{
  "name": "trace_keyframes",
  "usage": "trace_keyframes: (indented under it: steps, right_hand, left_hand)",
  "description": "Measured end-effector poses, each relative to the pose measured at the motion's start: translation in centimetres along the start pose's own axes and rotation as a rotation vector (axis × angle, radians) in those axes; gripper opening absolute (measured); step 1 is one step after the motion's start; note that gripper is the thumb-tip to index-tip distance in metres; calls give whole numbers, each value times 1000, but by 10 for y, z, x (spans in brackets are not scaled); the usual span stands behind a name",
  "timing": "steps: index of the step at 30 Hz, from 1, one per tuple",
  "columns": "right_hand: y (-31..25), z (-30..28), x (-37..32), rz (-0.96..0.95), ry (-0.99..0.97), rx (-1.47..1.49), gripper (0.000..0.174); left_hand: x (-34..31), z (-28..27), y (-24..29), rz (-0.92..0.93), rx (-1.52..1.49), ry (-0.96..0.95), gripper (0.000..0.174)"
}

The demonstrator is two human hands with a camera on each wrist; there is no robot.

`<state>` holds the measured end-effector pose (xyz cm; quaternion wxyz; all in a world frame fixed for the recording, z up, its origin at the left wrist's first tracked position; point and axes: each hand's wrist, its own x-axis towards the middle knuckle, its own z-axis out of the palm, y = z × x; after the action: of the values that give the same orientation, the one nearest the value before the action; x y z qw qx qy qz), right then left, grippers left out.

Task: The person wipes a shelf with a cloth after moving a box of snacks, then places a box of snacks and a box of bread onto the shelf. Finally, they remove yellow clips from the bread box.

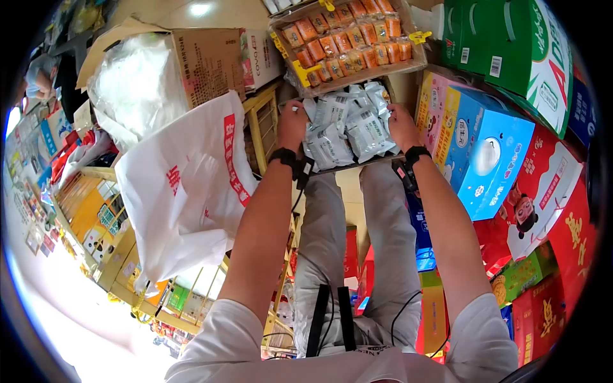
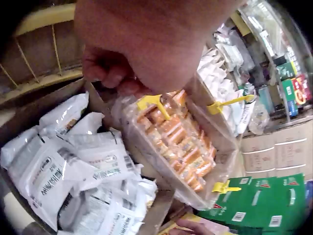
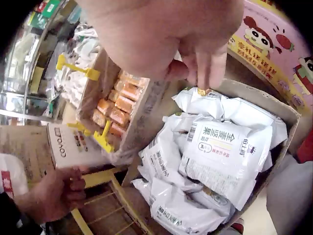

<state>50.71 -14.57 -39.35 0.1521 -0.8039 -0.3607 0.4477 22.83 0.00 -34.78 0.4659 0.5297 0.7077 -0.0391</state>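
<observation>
A shallow cardboard box (image 3: 281, 110) of white printed snack packets (image 1: 332, 145) lies before the person's legs, its packets piled loosely. My left hand (image 1: 292, 126) is beside the box's left side, fingers loosely curled, nothing visible in them; in the left wrist view the left hand (image 2: 142, 54) overlaps the box's far corner. My right hand (image 1: 403, 127) is over the box's right side. In the right wrist view, the right hand (image 3: 171, 39) points its fairly straight fingers down, fingertips right at the top of a packet near the rim.
Just beyond stands a plastic-lined box (image 1: 357, 80) of orange-wrapped snacks with yellow clips. Left are a yellow rack (image 1: 252, 121), a white plastic bag (image 1: 191, 172) and an opened carton (image 1: 207, 64). Blue (image 1: 488, 153), green (image 1: 485, 45) and red gift boxes (image 1: 543, 185) crowd the right.
</observation>
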Motion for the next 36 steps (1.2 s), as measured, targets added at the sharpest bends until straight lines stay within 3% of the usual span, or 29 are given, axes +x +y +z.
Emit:
trace_keyframes:
  steps: [1, 3, 5, 6, 10, 14, 17, 19, 20, 21, 23, 24, 26, 29, 32, 36]
  right_hand:
    - [5, 1, 4, 7, 3, -6, 36]
    - [18, 7, 8, 167, 173, -220, 37]
    - [37, 9, 10, 197, 149, -279, 40]
    - [44, 11, 13, 232, 75, -277, 41]
    - [63, 23, 9, 291, -86, -369, 43]
    - [74, 29, 14, 206, -57, -495, 39]
    - [75, 19, 22, 142, -36, -560, 37]
    - [76, 16, 30, 159, -105, -650, 45]
    - [86, 17, 36, 192, -115, -590, 57]
    - [75, 14, 43, 288, -187, -580, 66]
    - [83, 20, 49, 268, -130, -534, 66]
    - [85, 22, 52, 263, -135, -530, 66]
    - [89, 23, 58, 306, -203, -547, 67]
    - [92, 18, 63, 268, -282, -593, 66]
    - [97, 23, 57, 251, -207, -615, 63]
    - [62, 13, 29, 161, -185, -616, 61]
  left_hand:
    - [8, 2, -6, -113, 60, -36, 24]
    - [11, 18, -35, -42, 145, 36, 27]
    - [6, 36, -79, 6, 309, 175, 29]
    - [2, 36, -90, -54, 412, 64, 30]
    - [-22, 55, -144, -246, 485, 44, 34]
    - [-14, 77, -203, -149, 415, 112, 44]
    - [1, 92, -225, -126, 211, 127, 43]
    - [5, 90, -235, -103, 189, 17, 38]
    - [8, 93, -247, -175, -157, 8, 39]
    - [9, 82, -230, -186, 58, -8, 43]
    - [13, 72, -215, -236, 244, -66, 47]
    - [22, 77, -235, -241, 248, -60, 47]
    - [40, 99, -287, 58, 348, -88, 48]
    - [28, 93, -257, -83, 325, -38, 47]
    - [33, 105, -300, -31, 365, -91, 45]
    - [5, 95, -297, 20, 338, -75, 43]
